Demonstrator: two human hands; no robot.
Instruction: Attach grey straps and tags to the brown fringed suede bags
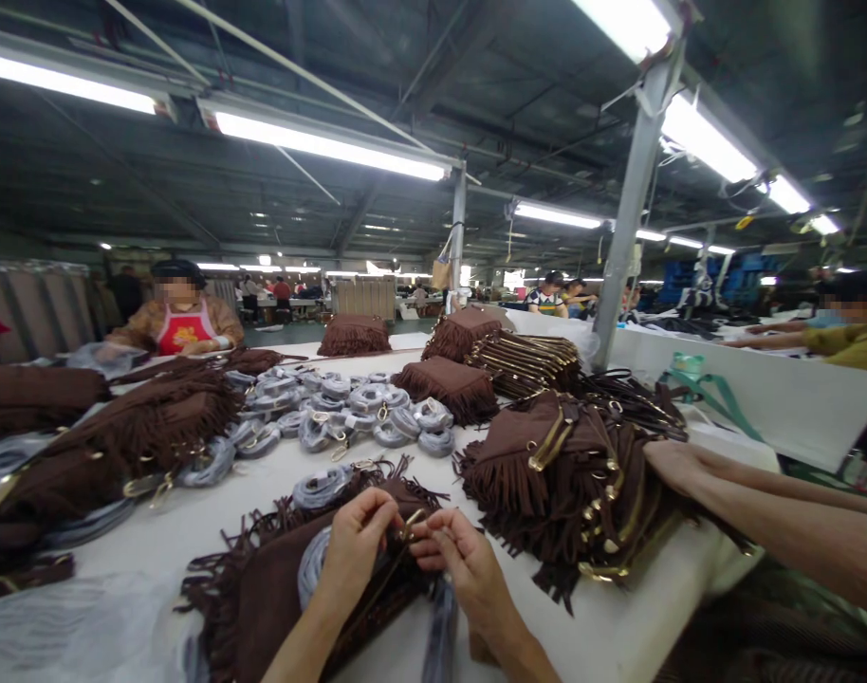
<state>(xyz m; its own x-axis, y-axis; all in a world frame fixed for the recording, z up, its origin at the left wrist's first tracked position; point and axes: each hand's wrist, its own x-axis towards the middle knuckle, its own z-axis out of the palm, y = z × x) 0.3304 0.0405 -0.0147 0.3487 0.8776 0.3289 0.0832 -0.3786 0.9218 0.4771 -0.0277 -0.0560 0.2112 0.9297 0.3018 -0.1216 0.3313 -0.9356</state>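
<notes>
In front of me lies a dark brown fringed bag (263, 598) with a coiled strap in clear wrap (312, 567) resting on it. My left hand (359, 545) is closed, thumb and forefinger pinched at a small gold metal clasp (409, 524) above the bag's edge. From the other side my right hand (458, 564) closes its fingertips on the same clasp. The exact join under the fingers is too small to make out. A second wrapped coil (321, 487) sits at the bag's far side.
Several wrapped strap coils (366, 398) spread over the white table. To the right, a co-worker's hand (679, 465) touches a stack of brown fringed bags (547, 465). More bags (156, 417) lie left. Clear plastic (78, 617) is at front left; a person (184, 318) works across.
</notes>
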